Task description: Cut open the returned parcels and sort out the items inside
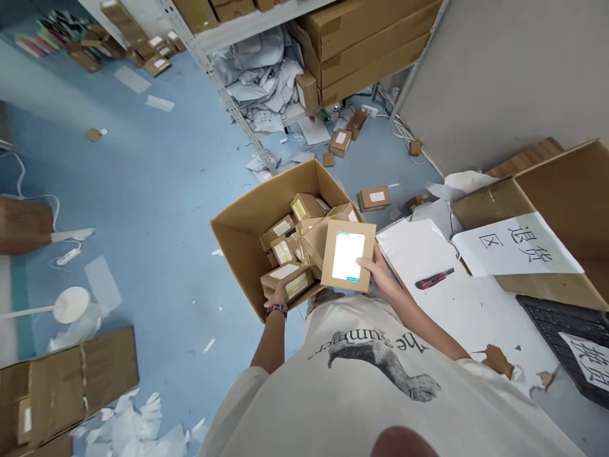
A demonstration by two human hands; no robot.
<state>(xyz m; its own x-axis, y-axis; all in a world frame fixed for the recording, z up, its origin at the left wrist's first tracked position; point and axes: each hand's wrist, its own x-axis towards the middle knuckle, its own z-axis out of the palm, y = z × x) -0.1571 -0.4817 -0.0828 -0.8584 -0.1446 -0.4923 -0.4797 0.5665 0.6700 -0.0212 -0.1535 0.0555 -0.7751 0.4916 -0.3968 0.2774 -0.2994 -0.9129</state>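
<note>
Nearest to the camera is a cream T-shirt [361, 387] with a dark printed animal, and past it the two arms reach forward over an open cardboard carton [252, 235]. The left hand [276, 296], with a woven wristband [276, 310], curls over the near edge of this carton and seems clenched on it, but I cannot tell if it also touches the small boxes there. The right hand [378, 271] grasps a flat kraft mailer [349, 256] with a white label, between thumb and fingers at one side, and this mailer is above the near right corner of the carton. Inside, many small kraft boxes [285, 251] lie in a loose, tilted pile, and some reach close to the near edge. Because one hand appears to bear the carton, its tilt could let these boxes slide out onto the blue floor [157, 209]. The mailer could also slip, since it is held only from one side. To the right, a red and black utility knife [434, 278] lies on a white sheet [409, 244] near the right arm; I cannot see if its blade is out, but a careless reach there could cause a cut. Loose paper scraps [126, 416] and a white cable [19, 178] on the floor could also catch a foot.
</note>
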